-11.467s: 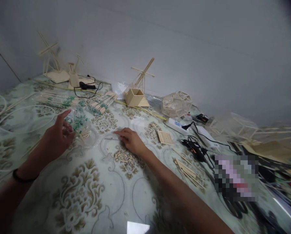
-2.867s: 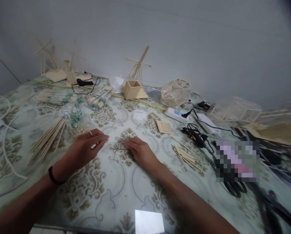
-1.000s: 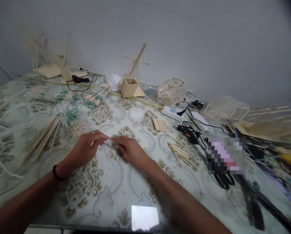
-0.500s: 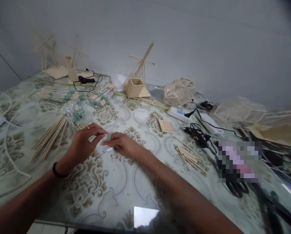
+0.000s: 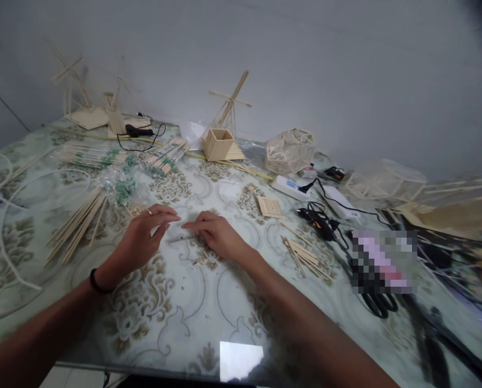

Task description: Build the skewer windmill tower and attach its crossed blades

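Observation:
My left hand point(image 5: 144, 237) is over the patterned tabletop, its thumb apart from the outstretched fingers and no object visible between them. To its right is my right hand point(image 5: 216, 234), index finger pointing toward the left fingertips with a small gap between. Under that finger, a thin pale strip point(image 5: 177, 239) sticks out from the right hand's curled fingers; its kind is too blurred to make out. Small wooden bits point(image 5: 202, 262) lie just below the right hand. Beyond the left hand, more short wooden pieces point(image 5: 134, 209) are scattered near the plastic wrapping.
Loose wooden sticks point(image 5: 77, 226) lie at left, wrapped bundles point(image 5: 166, 157) behind. An open wooden box point(image 5: 218, 144) stands near the wall. A square wooden panel point(image 5: 269, 207), short sticks point(image 5: 307, 257), a power strip point(image 5: 291, 187) and scissors point(image 5: 376, 302) are at right.
My right hand has drawn slightly right, widening the gap between the hands. The left thumb and fingers are a little further apart. The view has shifted slightly.

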A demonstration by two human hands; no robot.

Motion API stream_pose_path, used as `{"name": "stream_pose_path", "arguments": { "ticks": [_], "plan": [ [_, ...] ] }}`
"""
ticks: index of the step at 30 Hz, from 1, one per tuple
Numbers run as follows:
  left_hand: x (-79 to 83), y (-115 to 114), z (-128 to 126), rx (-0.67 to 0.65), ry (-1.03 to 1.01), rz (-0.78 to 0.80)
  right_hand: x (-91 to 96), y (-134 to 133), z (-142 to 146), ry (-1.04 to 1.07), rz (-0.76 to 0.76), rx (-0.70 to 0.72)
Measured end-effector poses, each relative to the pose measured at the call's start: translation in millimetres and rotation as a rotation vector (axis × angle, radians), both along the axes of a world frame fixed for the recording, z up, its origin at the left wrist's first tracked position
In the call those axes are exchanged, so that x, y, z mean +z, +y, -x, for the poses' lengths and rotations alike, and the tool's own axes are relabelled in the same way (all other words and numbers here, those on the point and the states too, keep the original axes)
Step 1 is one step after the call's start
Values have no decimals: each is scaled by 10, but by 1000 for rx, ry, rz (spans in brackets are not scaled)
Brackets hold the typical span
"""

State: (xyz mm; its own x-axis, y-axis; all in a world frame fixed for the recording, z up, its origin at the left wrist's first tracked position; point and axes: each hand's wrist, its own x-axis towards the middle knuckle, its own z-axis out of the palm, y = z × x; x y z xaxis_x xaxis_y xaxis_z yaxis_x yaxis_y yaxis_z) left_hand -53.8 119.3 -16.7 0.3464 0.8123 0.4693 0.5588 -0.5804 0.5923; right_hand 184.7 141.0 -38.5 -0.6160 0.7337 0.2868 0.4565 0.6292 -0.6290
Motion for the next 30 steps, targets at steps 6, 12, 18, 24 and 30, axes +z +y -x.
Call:
{"name": "stream_pose_path", "arguments": {
  "ticks": [6,12,18,24,30],
  "plan": [
    [49,-30,18,29,-11,215,-64,-110,-77,-28,-37,41],
    [132,-86,-1,50,15,161,-10,-241,-262,6,44,-48],
    [34,-17,12,-19,48,80,-51,121,-176,-120,12,-419],
    [17,-34,6,-14,113,183,-181,-315,-121,-144,3,-340],
    [19,-65,-12,-36,154,240,-124,-386,-406,-59,2,-441]
  ]
}}
